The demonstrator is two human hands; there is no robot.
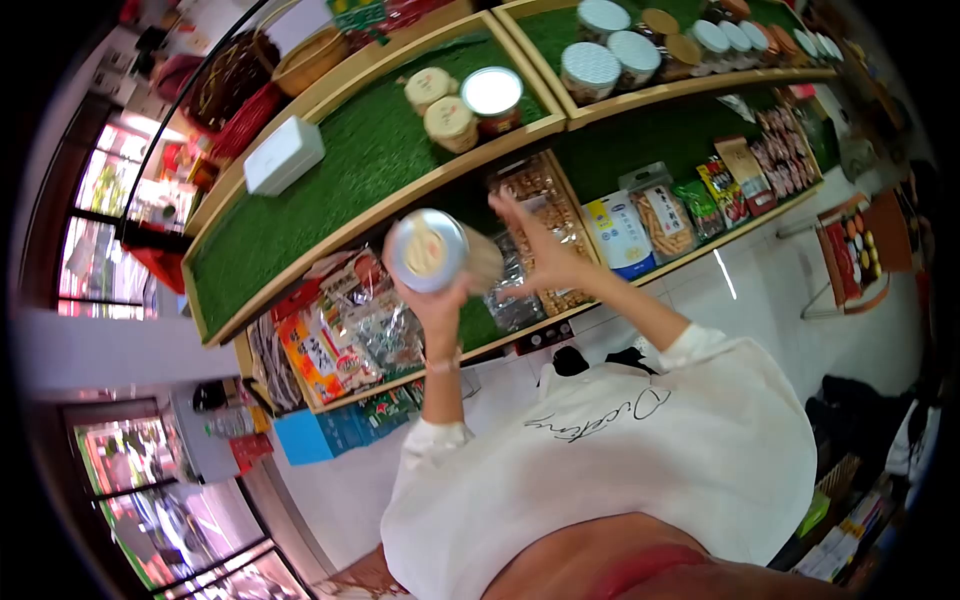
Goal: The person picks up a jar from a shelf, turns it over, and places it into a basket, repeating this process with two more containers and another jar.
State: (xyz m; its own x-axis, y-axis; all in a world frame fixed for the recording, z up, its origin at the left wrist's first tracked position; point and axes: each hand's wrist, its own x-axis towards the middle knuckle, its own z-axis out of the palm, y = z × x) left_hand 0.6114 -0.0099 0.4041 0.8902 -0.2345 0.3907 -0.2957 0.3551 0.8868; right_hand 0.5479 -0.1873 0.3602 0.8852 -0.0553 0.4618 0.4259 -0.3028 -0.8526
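A jar [428,250] with a silver-rimmed lid and a pale round label on top is held up in front of the shelves. My left hand [434,308] is wrapped around its side, and the jar's body is blurred and partly hidden. To its right, my right hand [545,245] is open with fingers spread, apart from the jar and over the lower shelf. Beneath that hand lie packs of nuts [562,228] and clear dark packets [514,300]. On the upper green shelf [360,160] stand two jars with paper-covered tops [450,122] and a white-lidded can [492,95].
A white box [284,156] rests on the upper shelf at left. Several patterned-lid jars [590,68] stand at upper right. Snack bags [318,355] fill the lower left shelf; more packets [660,215] line the right. A wooden edge [400,205] separates the levels.
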